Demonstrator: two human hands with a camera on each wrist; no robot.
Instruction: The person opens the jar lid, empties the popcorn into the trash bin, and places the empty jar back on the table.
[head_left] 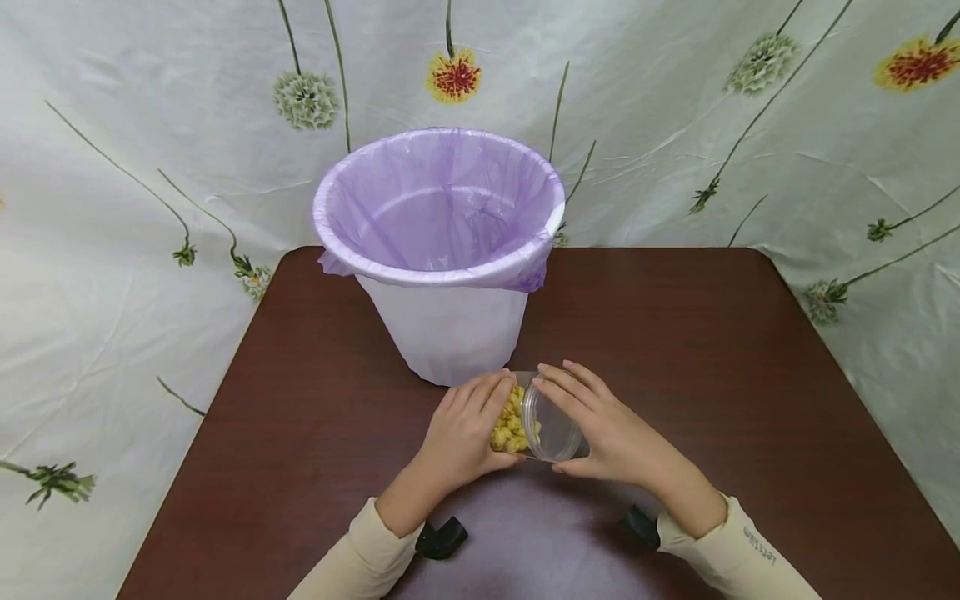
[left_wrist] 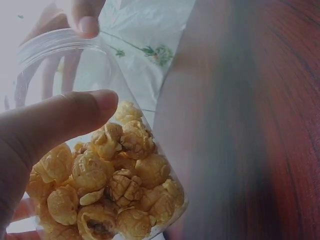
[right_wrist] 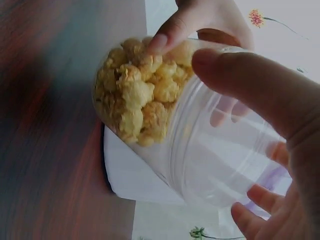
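Note:
A clear plastic jar point(head_left: 550, 423) of caramel popcorn point(head_left: 510, 425) is tilted on its side in front of the bin, its ridged neck toward the right. My left hand point(head_left: 467, 421) grips the jar body; in the left wrist view the left thumb point(left_wrist: 75, 115) lies across the wall above the popcorn. My right hand point(head_left: 611, 425) spans the neck end, with its thumb point(right_wrist: 235, 70) at the rim and its fingers on the far side. Through the clear wall, some fingers show in the left wrist view. Popcorn is gathered toward the jar's base.
A white bin point(head_left: 450, 325) lined with a purple bag point(head_left: 442, 208) stands at the back of the dark brown table point(head_left: 675, 333). Behind it hangs a pale cloth point(head_left: 637, 100) printed with flowers. Black pieces point(head_left: 442, 539) sit at both wrists.

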